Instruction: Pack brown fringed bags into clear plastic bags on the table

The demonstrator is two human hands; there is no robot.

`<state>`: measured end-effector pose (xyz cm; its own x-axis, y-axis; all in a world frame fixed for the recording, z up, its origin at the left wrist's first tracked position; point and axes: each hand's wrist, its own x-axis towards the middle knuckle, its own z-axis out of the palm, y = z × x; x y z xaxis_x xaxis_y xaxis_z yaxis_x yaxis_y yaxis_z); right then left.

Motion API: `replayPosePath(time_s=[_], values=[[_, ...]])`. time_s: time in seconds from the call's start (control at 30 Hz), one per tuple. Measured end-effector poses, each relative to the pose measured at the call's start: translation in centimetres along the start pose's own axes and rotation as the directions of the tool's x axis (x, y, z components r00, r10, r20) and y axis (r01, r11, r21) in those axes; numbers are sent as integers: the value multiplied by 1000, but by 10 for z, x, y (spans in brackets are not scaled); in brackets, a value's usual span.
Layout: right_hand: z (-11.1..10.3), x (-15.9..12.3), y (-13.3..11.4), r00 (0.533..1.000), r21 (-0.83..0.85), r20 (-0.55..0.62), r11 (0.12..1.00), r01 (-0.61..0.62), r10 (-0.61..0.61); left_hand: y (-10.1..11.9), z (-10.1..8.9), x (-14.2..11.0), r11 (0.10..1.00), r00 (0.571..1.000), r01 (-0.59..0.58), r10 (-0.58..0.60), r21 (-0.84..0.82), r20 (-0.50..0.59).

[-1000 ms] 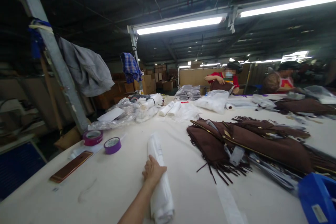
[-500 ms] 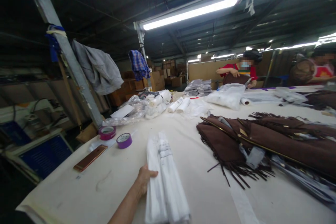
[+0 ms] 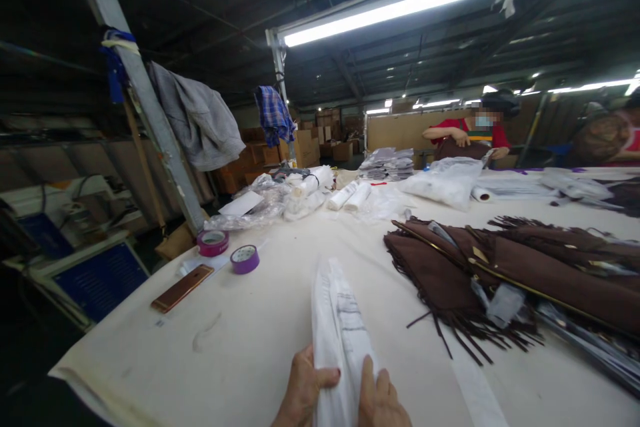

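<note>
A long roll of white plastic bags (image 3: 339, 320) lies lengthwise on the cream table (image 3: 260, 320), its near end between my hands at the bottom edge. My left hand (image 3: 304, 392) grips the roll's left side, thumb across the top. My right hand (image 3: 381, 400) presses on its right side with fingers together. Only the upper parts of both hands show.
Two purple tape rolls (image 3: 245, 258) and a copper phone (image 3: 183, 287) lie at left. Brown fringed bags (image 3: 500, 267) are piled at right. Plastic rolls and wrapping (image 3: 310, 195) crowd the far side. A person in red (image 3: 470, 137) works beyond. A metal post (image 3: 150, 107) stands left.
My left hand has drawn the roll toward me and my right hand has come in onto it. The camera has shifted left and down.
</note>
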<state>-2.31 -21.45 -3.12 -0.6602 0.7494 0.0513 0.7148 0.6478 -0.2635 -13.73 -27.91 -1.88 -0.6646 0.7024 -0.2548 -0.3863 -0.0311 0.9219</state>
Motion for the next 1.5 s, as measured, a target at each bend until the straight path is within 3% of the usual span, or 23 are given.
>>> replayPosePath(time_s=[0.07, 0.17, 0.2, 0.27, 0.37, 0.4, 0.47, 0.57, 0.8, 0.97, 1.1, 1.2, 1.27, 1.3, 1.37, 1.4, 1.43, 1.47, 1.5], values=[[-22, 8, 28, 986, 191, 163, 980, -58, 27, 5, -2, -2, 1000, 1000, 6, -6, -30, -20], [-38, 16, 84, 962, 308, 220, 924, -225, 161, 7, -11, -1, 999, 997, 41, -42, -19, -68], [-38, 17, 100, 959, 298, 177, 916, -268, 223, 6, -15, 0, 998, 995, 57, -58, -8, -82], [-29, 13, 117, 966, 257, -18, 935, -246, 259, 1, -19, 2, 996, 991, 83, -80, 23, -109], [-7, 2, 98, 952, 124, -307, 992, 30, 10, -3, -20, 3, 997, 994, 64, -60, 43, -91], [-1, -2, 84, 938, 68, -335, 991, 118, -89, -4, -20, 3, 997, 995, 59, -56, 42, -80], [8, -5, 55, 931, -32, -332, 988, 151, -153, -3, -19, 1, 998, 996, 56, -52, 42, -77], [11, -1, 37, 955, -97, -285, 994, 57, -82, -1, -19, 0, 997, 994, 51, -46, 58, -96], [-1, 16, 74, 990, -61, -117, 994, -91, 84, 1, -19, -3, 998, 996, 55, -53, 29, -78], [-14, 15, 72, 993, -73, -49, 991, -112, 109, 7, -19, -5, 997, 995, 70, -69, 18, -66], [-19, 19, 81, 991, 85, -85, 991, -100, 107, 9, -21, -4, 991, 992, 89, -79, 99, -95], [-22, 26, 94, 979, 214, -12, 957, -194, 202, 11, -23, -1, 962, 988, 107, -73, 252, -139], [-26, 31, 101, 966, 276, 70, 925, -260, 251, 15, -22, -2, 870, 979, 77, 25, 486, -200], [-28, 33, 103, 961, 300, 91, 913, -277, 262, 17, -20, -3, 771, 970, 39, 124, 636, -210], [-32, 35, 105, 957, 324, 99, 901, -289, 271, 24, -14, -4, 446, 937, -41, 329, 894, -121], [-34, 36, 105, 957, 324, 107, 900, -291, 271, 27, -10, -4, 264, 929, -79, 368, 961, -25], [-36, 37, 106, 955, 329, 115, 897, -296, 273, 30, -5, -3, 112, 934, -125, 348, 986, 79], [-38, 38, 106, 953, 344, 123, 889, -302, 276, 33, 1, -1, 19, 948, -180, 270, 984, 168], [-41, 38, 107, 951, 368, 138, 878, -308, 276, 35, 6, 3, -5, 957, -241, 163, 970, 239]])
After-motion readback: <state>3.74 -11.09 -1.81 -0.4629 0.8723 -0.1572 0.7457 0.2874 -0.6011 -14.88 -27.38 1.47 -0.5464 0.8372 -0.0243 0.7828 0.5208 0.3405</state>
